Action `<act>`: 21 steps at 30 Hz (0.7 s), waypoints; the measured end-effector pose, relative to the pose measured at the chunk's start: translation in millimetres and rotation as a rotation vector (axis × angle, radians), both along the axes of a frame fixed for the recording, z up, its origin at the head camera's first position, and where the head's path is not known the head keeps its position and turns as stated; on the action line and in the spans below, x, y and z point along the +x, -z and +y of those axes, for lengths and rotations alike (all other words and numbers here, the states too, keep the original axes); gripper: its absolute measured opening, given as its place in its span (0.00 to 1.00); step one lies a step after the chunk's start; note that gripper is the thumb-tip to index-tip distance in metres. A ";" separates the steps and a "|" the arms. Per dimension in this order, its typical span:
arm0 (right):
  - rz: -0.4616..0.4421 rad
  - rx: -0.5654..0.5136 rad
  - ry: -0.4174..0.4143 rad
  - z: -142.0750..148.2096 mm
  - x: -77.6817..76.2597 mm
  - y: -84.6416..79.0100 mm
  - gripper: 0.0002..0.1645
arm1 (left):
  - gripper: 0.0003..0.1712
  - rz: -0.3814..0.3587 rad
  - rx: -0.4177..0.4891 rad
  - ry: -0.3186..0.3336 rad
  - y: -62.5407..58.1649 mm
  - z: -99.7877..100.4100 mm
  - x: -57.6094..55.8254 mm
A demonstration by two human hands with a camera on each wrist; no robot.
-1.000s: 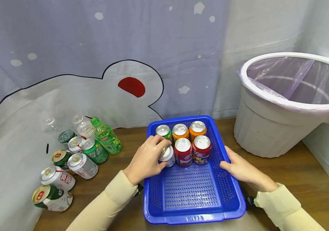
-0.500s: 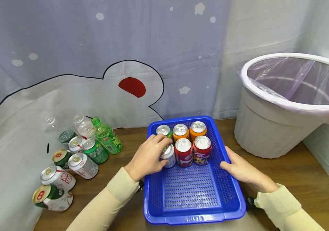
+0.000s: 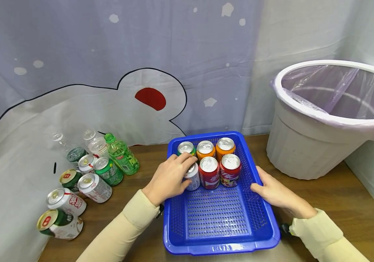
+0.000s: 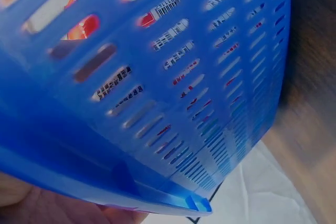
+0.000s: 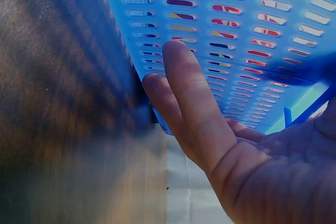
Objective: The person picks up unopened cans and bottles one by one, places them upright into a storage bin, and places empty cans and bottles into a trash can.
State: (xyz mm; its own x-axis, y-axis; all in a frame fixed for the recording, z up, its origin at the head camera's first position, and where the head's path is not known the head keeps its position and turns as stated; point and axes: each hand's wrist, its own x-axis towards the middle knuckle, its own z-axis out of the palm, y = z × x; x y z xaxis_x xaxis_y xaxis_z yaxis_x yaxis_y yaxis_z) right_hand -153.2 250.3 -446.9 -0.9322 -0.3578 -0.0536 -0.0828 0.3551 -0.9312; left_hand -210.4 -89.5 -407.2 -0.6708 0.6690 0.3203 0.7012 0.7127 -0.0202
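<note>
A blue plastic basket (image 3: pixel 217 247) stands on the table with two rows of three upright drink cans at its far end. My left hand (image 3: pixel 170 178) reaches over the basket's left rim and grips a white can (image 3: pixel 193 178) in the nearer row, fingers over its top and thumb at its near side. Beside that can stand two red cans (image 3: pixel 209 174). Behind them are a green can (image 3: pixel 186 147) and two orange cans (image 3: pixel 225 147). My right hand (image 3: pixel 276 193) holds the basket's right rim, thumb on top; in the right wrist view its fingers (image 5: pixel 194 98) lie along the slotted outer wall.
To the left, several cans, including a white can (image 3: pixel 66 202) and a green can (image 3: pixel 108 171), stand with a green bottle (image 3: pixel 122 156) and clear bottles (image 3: pixel 95 143). A large white bin (image 3: pixel 291 145) with a plastic liner stands at the right. A patterned curtain (image 3: pixel 213 72) hangs behind.
My left hand has shifted very slightly to the right with the white can, towards the red one. The right hand and the basket have barely moved.
</note>
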 end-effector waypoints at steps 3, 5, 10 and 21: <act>0.005 0.003 0.000 0.0 0.1 0.4 0.34 | 0.41 0.004 -0.009 0.011 1.2 0.3 0.4; 0.004 0.005 0.003 -0.2 0.2 0.6 0.34 | 0.41 0.006 -0.008 0.022 2.0 -0.1 0.7; 0.002 0.002 0.000 -0.6 0.1 1.3 0.34 | 0.41 0.023 -0.017 0.035 3.6 -2.7 1.6; 0.013 0.008 0.001 0.2 -0.9 0.0 0.34 | 0.40 0.066 0.014 0.026 -1.1 -7.8 4.0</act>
State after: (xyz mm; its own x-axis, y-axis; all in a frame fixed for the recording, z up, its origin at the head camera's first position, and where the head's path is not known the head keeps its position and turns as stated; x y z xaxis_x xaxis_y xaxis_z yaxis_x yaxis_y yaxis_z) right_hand -154.1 250.5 -446.9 -0.9332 -0.3566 -0.0440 -0.0948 0.3624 -0.9272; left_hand -206.4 -97.3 -406.1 -0.6300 0.6814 0.3726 0.7172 0.6945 -0.0573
